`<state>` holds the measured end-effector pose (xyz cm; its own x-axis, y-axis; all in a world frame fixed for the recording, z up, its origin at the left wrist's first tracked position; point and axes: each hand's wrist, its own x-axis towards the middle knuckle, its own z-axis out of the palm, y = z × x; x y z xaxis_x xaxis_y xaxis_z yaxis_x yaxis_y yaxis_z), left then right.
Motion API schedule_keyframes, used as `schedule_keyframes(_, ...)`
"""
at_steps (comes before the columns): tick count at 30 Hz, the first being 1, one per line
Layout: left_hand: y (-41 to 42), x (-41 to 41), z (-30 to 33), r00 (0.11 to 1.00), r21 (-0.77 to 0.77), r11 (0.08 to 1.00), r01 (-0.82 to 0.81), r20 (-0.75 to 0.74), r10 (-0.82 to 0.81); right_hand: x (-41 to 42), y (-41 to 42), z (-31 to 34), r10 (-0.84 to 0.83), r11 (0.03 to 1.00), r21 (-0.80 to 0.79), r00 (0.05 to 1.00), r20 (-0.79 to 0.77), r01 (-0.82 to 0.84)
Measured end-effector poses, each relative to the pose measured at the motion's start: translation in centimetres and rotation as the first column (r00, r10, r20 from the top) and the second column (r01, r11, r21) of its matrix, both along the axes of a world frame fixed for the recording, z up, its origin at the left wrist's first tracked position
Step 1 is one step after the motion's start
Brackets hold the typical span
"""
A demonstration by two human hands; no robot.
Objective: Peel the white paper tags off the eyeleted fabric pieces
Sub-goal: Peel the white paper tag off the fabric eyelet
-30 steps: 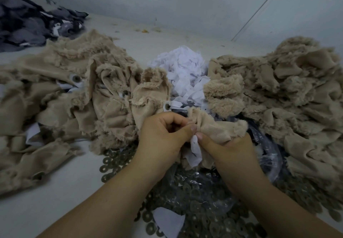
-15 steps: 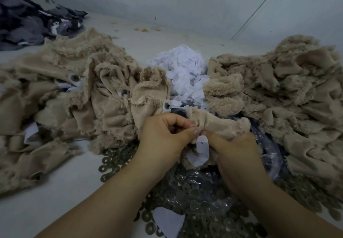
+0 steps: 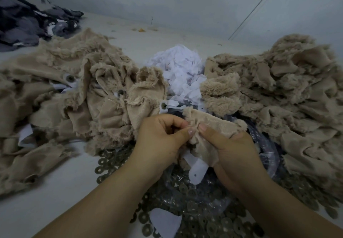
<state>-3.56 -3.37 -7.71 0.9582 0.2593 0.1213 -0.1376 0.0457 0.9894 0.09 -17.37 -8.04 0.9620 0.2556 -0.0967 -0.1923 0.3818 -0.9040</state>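
Both hands hold one beige fabric piece [image 3: 213, 124] in the middle of the view. My left hand [image 3: 161, 137] pinches its near edge between thumb and forefinger. My right hand [image 3: 233, 150] grips the same piece from the right, thumb pressed on top. A white paper tag [image 3: 197, 172] hangs loose below the piece, between my wrists. A heap of beige fabric pieces [image 3: 74, 98] with eyelets and white tags lies on the left. Another beige heap [image 3: 282, 96] lies on the right. Peeled white tags [image 3: 178, 70] are piled at the back centre.
Several loose metal eyelet rings [image 3: 111, 165] and a clear plastic bag [image 3: 263, 145] of them lie under my hands. A stray white tag [image 3: 165, 223] lies near the front. Dark grey fabric [image 3: 27, 22] sits at the back left. A pale wall stands behind.
The white tag has dropped from just under my thumbs to hang lower, below the fabric piece. My thumbs have closed together on the fabric edge.
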Motion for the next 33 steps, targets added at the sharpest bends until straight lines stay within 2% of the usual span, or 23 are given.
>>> schedule_keyframes(10, -0.06, -0.05, 0.14, 0.999, 0.054, 0.998, -0.025, -0.021, 0.026, 0.05, 0.01, -0.16, -0.044, 0.998, -0.045, 0.998, 0.041, 0.046)
schedule_keyframes(14, -0.17, -0.16, 0.09, 1.000, 0.070, 0.997, 0.019, -0.013, -0.019, 0.05, -0.04, -0.26, -0.101, 0.989, -0.099, 0.993, 0.056, 0.106)
schedule_keyframes(19, -0.12, -0.02, -0.28, 0.999, 0.151, 0.988, 0.003, -0.038, 0.003, 0.06, 0.04, -0.22, -0.098, 0.991, -0.092, 0.995, 0.020, 0.100)
schedule_keyframes(26, 0.14, 0.10, 0.00, 0.997, 0.044, 0.998, 0.050, -0.053, -0.048, -0.11, 0.10, -0.21, -0.084, 0.995, -0.053, 0.996, 0.008, 0.085)
schedule_keyframes(33, 0.32, 0.23, -0.12, 0.993, -0.027, 0.999, 0.029, -0.110, -0.032, 0.20, 0.04, -0.21, -0.056, 0.997, -0.059, 0.998, -0.008, 0.056)
